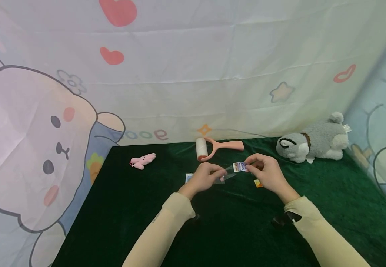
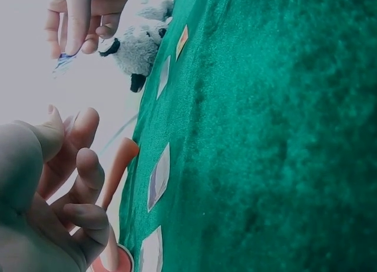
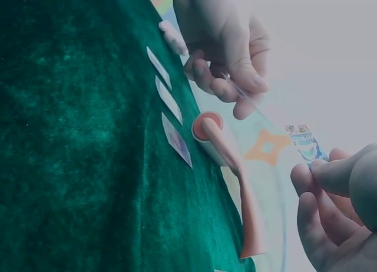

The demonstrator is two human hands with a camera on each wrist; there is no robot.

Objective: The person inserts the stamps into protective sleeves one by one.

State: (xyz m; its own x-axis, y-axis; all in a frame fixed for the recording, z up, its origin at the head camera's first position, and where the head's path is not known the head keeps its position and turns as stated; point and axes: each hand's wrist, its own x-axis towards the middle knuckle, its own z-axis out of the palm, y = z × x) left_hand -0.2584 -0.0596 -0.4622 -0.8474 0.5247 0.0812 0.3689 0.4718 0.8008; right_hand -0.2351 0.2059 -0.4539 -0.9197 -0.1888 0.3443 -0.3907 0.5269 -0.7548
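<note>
My left hand (image 1: 203, 178) pinches a thin clear plastic sleeve (image 1: 230, 172) between thumb and forefinger. To its right, my right hand (image 1: 269, 173) pinches a small printed card (image 1: 239, 167) at its right edge. The card has blue and purple print, and its left end is close to the sleeve. Whether it is inside the sleeve, I cannot tell. In the right wrist view the sleeve (image 3: 259, 105) reaches from the left fingers towards the card (image 3: 306, 143). Both hands are raised above the cloth. A small orange-yellow card (image 1: 258, 183) lies below my right hand.
Flat cards (image 3: 177, 141) lie in a row on the green cloth (image 1: 119, 215), one partly behind my left hand. Behind the hands lies a pink-handled lint roller (image 1: 226, 145). A pink plush toy (image 1: 143, 161) is at left, a grey plush dog (image 1: 316, 141) at right.
</note>
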